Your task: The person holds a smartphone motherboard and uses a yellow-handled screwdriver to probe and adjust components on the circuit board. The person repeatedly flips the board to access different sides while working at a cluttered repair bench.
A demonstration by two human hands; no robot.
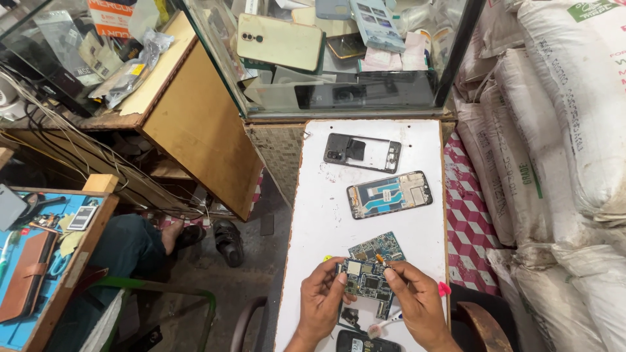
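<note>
- Cramped repair stall: a narrow white work board (326, 215) runs away from the person, with a glass display case (339, 98) full of phones at its far end and stacked white sacks (554, 130) along the right.
- At the near end of the board, both hands hold a phone circuit board (365, 281), raised just above the surface.
- Left hand (321, 301) is partly closed, thumb and fingertips pinching the board's left edge.
- Right hand (417, 300) is closed in a fine pinch at the board's top right corner, where a small orange-tipped piece (379, 259) shows; I cannot tell whether it is a tool or part of the board.
- A second circuit board (378, 246) lies flat just behind the held one.
- Farther up lie an opened phone body (389, 194) with its blue insides showing, and beyond it a dark phone frame (362, 152).
- Near the wrists rest a dark phone (365, 342) and a toothbrush-like brush (386, 322).
- Judging by its look, the held board is light, thin, stiff and fragile, with exposed chips and metal shields; it is best gripped by its bare edges, as now, not on the components.
- At left, a blue bench (26, 261) holds tools, and another person's leg (130, 244) and sandalled foot show beneath.
</note>
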